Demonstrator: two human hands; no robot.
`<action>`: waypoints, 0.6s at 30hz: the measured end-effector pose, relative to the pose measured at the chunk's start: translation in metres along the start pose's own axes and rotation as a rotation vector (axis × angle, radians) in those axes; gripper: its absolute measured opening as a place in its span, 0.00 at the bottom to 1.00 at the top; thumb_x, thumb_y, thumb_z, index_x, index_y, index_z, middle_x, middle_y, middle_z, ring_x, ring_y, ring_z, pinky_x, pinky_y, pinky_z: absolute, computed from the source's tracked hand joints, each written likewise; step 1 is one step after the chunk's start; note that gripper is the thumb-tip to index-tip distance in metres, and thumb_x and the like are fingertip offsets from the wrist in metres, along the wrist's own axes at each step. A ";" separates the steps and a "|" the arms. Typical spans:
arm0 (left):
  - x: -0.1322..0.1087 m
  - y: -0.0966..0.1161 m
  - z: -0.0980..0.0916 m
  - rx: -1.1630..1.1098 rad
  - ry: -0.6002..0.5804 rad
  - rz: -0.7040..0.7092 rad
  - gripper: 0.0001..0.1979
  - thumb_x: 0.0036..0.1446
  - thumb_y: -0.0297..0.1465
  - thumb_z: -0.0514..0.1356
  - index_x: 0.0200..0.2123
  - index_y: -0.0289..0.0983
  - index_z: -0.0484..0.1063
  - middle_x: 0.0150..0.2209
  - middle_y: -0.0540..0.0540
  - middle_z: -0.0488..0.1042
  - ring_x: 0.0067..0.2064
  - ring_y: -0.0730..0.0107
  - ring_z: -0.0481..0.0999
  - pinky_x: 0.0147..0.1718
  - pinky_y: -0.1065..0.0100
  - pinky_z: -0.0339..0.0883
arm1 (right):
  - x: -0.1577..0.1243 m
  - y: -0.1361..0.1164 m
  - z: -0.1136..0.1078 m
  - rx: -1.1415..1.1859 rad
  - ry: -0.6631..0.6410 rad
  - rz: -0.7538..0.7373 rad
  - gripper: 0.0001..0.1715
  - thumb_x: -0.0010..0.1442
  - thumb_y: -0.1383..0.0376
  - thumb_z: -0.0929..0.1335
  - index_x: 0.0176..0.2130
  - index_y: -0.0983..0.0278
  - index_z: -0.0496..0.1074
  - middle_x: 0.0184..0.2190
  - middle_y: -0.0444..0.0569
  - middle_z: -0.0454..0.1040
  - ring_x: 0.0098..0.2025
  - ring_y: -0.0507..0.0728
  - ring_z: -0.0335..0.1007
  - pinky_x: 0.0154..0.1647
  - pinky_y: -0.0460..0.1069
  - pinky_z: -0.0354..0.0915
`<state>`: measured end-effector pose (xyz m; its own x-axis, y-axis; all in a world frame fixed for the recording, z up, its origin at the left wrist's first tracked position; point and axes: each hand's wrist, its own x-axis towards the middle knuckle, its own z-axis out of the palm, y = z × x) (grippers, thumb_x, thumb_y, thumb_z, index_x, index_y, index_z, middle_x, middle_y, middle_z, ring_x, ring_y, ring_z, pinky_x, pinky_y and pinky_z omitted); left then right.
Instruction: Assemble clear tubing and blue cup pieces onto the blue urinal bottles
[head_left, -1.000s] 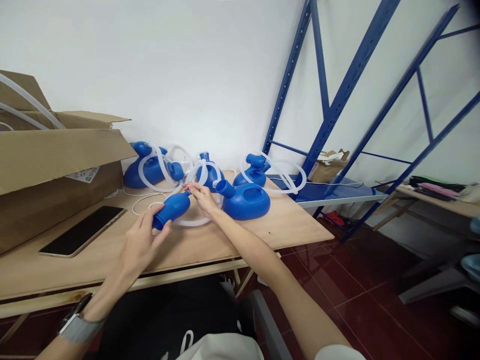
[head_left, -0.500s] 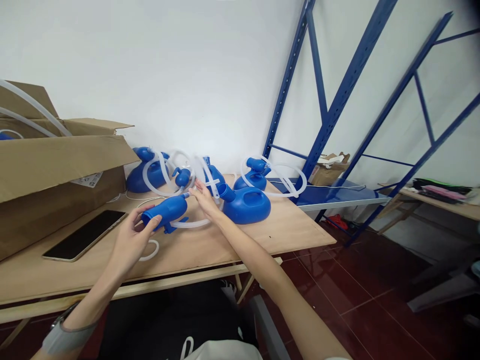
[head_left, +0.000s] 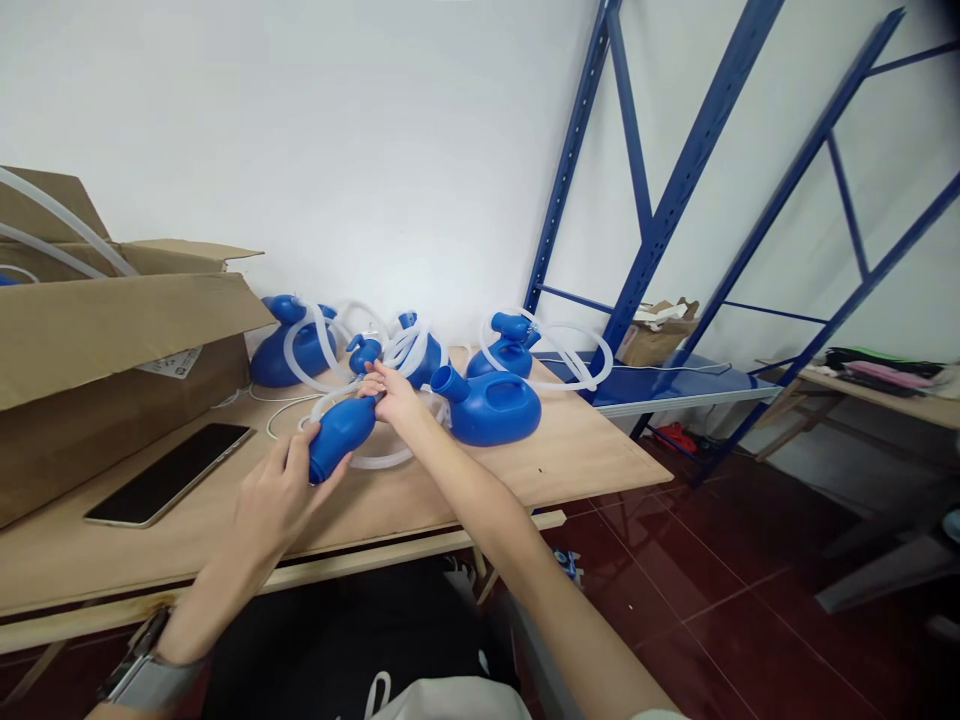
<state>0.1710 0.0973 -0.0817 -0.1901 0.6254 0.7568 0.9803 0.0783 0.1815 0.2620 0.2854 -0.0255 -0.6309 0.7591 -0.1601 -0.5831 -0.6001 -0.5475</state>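
My left hand (head_left: 281,492) is wrapped around the wide end of a blue plastic urinal funnel (head_left: 345,436), held tilted above the table. At its narrow end, my right hand (head_left: 391,394) has its fingers closed on the nozzle; whether they also pinch a tube end is hidden. A clear tube (head_left: 384,461) curves below the funnel. Just right of my right hand stands a blue urinal bottle (head_left: 495,410) with an open, slanted neck. Behind my hands are a small blue funnel (head_left: 364,352) and another blue bottle (head_left: 426,362) with coiled clear tubing (head_left: 406,346).
An open cardboard box (head_left: 127,345) holding tubing fills the left of the wooden table (head_left: 585,462). A phone (head_left: 169,473) lies before it. More blue bottles stand at the back left (head_left: 289,350) and back right (head_left: 504,358). A blue metal rack (head_left: 637,270) rises beyond the table's right end.
The blue funnel has turned, its wide end now lower and nearer me. My left hand has shifted right and rolled over it. My right hand has moved slightly left.
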 end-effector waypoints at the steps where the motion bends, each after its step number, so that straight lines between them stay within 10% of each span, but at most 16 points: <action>1: 0.000 -0.001 0.001 0.028 -0.009 0.002 0.30 0.67 0.54 0.53 0.54 0.34 0.74 0.42 0.33 0.82 0.37 0.47 0.83 0.31 0.60 0.67 | 0.000 0.001 0.001 0.018 -0.011 0.020 0.19 0.77 0.66 0.62 0.31 0.62 0.64 0.15 0.31 0.46 0.14 0.46 0.42 0.14 0.39 0.50; 11: 0.010 -0.006 -0.002 -0.012 -0.191 -0.203 0.32 0.64 0.56 0.52 0.56 0.35 0.70 0.37 0.37 0.83 0.31 0.48 0.82 0.27 0.63 0.62 | 0.022 0.014 0.005 0.052 0.051 -0.029 0.21 0.79 0.62 0.59 0.33 0.64 0.67 0.16 0.29 0.39 0.14 0.45 0.36 0.14 0.38 0.47; 18: 0.010 -0.007 0.004 0.011 -0.148 -0.093 0.28 0.67 0.50 0.54 0.60 0.36 0.71 0.44 0.35 0.82 0.36 0.49 0.82 0.29 0.63 0.64 | 0.037 0.015 0.016 0.028 0.106 -0.025 0.24 0.81 0.62 0.56 0.32 0.64 0.64 0.17 0.30 0.38 0.15 0.45 0.34 0.14 0.39 0.42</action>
<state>0.1625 0.1065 -0.0776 -0.2708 0.7226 0.6360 0.9595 0.1490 0.2393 0.2218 0.3002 -0.0261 -0.5594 0.7953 -0.2334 -0.6128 -0.5865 -0.5296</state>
